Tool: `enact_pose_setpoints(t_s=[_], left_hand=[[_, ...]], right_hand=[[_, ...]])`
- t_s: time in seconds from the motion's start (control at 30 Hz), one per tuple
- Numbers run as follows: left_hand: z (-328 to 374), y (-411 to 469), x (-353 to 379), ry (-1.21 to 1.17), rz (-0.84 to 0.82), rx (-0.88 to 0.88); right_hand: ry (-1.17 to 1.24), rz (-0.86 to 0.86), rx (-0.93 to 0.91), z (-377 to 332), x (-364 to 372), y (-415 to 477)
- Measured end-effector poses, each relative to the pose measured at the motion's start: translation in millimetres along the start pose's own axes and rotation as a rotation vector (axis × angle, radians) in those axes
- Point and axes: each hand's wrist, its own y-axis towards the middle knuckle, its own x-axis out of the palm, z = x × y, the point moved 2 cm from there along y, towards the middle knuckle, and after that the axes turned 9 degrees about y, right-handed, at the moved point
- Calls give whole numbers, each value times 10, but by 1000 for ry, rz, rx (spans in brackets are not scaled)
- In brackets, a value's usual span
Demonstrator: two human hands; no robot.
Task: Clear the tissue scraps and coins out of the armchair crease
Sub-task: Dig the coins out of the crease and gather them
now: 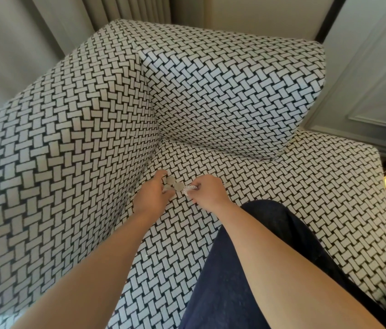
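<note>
While my right hand (207, 189) is pinching a tissue scrap (190, 188), my left hand (155, 191) is curling finger and thumb around two coins (178, 186) beside the armchair crease (148, 167); I am worrying a loose grip could tip them into it.

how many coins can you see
2: one coin by the left hand, another coin beside the tissue in the right hand. Others may be hidden under the hands.
</note>
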Motion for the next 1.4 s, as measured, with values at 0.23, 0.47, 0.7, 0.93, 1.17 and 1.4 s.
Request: enact_pose_setpoints(t_s=[0.23,0.47,0.7,0.93,1.17,1.4], left_hand=[[48,157,-75,44,-141,46],[12,78,16,-36,7,60],[-99,-102,192,-380,198,-1],[-70,-110,152,-456,189,-62],[-72,-95,116,-448,142,-64],[-23,-95,-6,-451,64,-160]], right_hand=[[-59,9,12,45,57,58],[-188,71,-97,20,52,85],[-198,22,-210,3,165,103],[-240,31,-282,-24,213,145],[-251,-12,-264,-28,237,202],[-208,-4,-274,-35,208,181]])
